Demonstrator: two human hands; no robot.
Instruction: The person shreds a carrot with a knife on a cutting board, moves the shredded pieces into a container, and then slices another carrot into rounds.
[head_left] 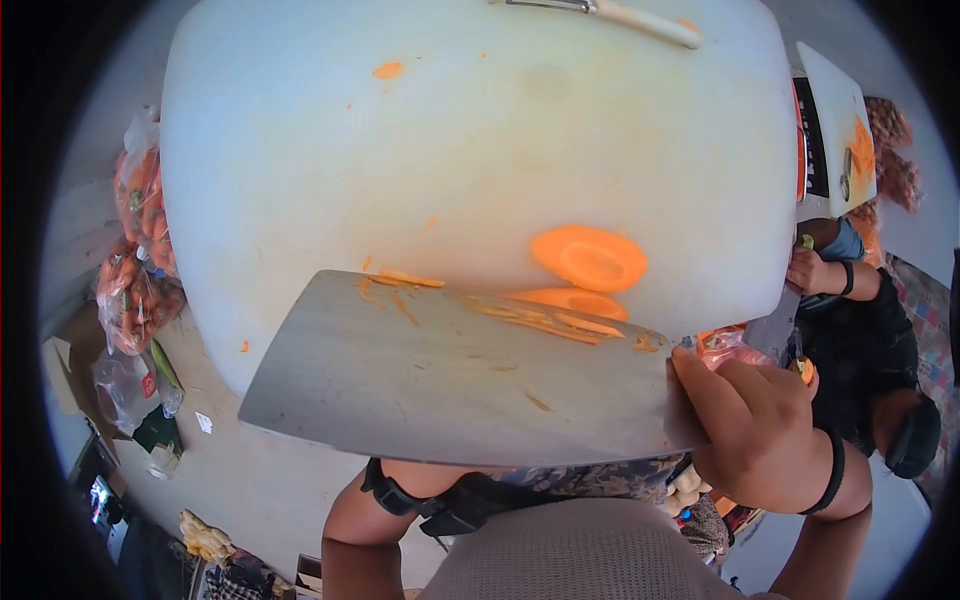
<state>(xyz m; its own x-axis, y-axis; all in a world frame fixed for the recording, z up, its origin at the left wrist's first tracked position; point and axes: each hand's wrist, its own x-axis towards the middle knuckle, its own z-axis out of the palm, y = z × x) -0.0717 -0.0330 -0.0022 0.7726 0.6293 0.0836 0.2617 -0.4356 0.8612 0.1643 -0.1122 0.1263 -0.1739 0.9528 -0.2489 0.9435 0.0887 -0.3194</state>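
- The right grip (755, 425) is closed around the handle end of a broad cleaver (480, 380), fingers at the blade's heel.
- The left grip is hidden behind the blade; whether it is closed cannot be told. Its wrist wears a dark watch (385, 490).
- The cleaver lies tilted, one broad face upward, thin carrot strips (545, 322) clinging along its far edge.
- Just beyond that edge, one oval carrot slice (590, 258) lies flat on the white cutting board (350, 160); another (575, 302) is partly covered by the blade.
- A white-handled peeler (650, 22) rests at the board's far edge.
- Bagged carrots (130, 300) sit left of the board.
- At right, another person (850, 330) sits near a second board (835, 100).
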